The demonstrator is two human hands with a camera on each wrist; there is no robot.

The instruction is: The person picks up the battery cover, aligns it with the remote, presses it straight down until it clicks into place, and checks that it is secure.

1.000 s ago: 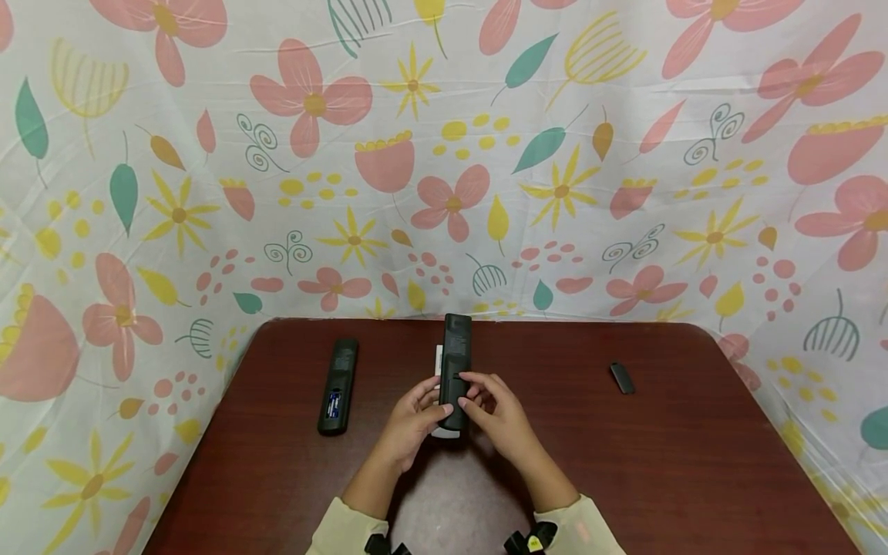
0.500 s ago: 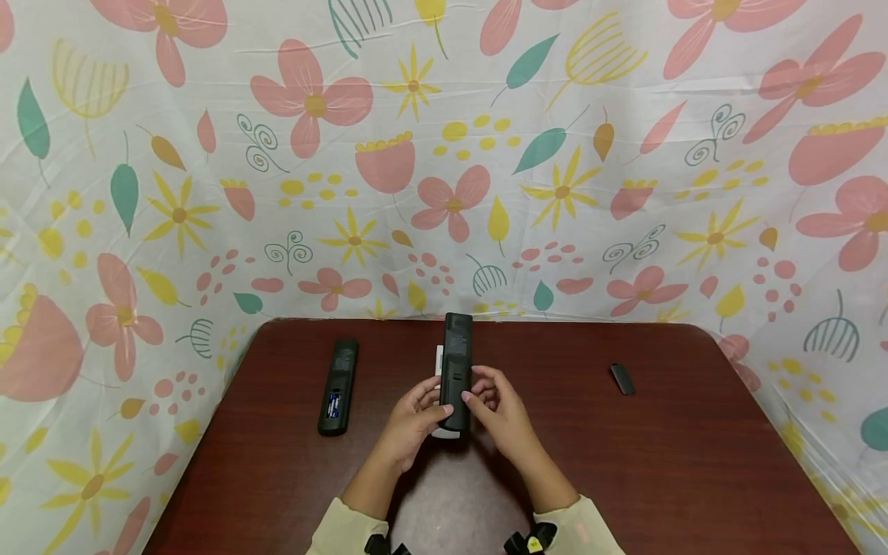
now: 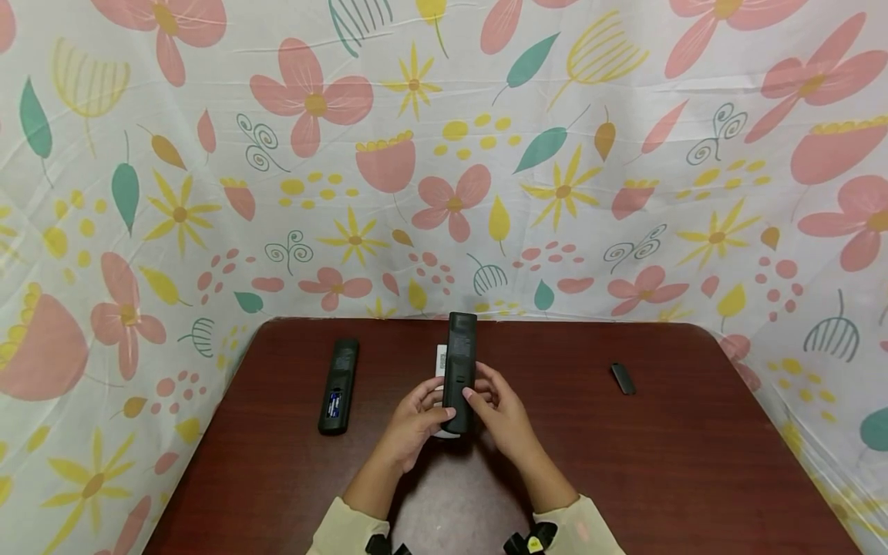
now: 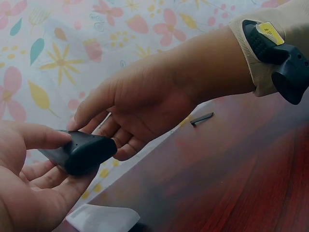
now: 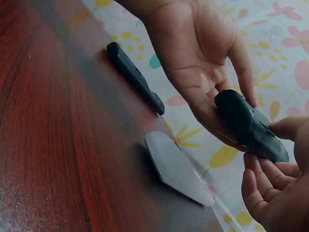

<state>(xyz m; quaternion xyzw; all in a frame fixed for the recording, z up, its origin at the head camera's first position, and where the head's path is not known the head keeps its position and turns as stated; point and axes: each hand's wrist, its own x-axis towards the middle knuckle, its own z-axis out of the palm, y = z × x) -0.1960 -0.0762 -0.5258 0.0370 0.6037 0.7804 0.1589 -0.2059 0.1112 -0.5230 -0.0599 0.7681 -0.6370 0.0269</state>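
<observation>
Both hands hold a black remote control [image 3: 459, 370] above the middle of the table, its back with the battery cover turned up. My left hand [image 3: 413, 422] grips the lower left side, thumb on top and fingers beneath. On the other side, my right hand [image 3: 508, 416] pinches it with the thumb on the back and fingers curled at the edge. The left wrist view shows the near end of the remote control [image 4: 89, 152] between the hands. Under it, partly hidden, lies a white, slim object [image 5: 178, 169] with a label at its far end.
To the left lies a second black remote control [image 3: 338, 387], its battery compartment uncovered with blue batteries inside. A small black battery cover [image 3: 623, 378] rests at the right on the dark red wooden table [image 3: 680, 462]. A flowered cloth [image 3: 444, 154] hangs behind the table.
The right fingers have left the battery cover area and now hold the remote's right side. The remote has shifted slightly right. The left hand keeps its grip.
</observation>
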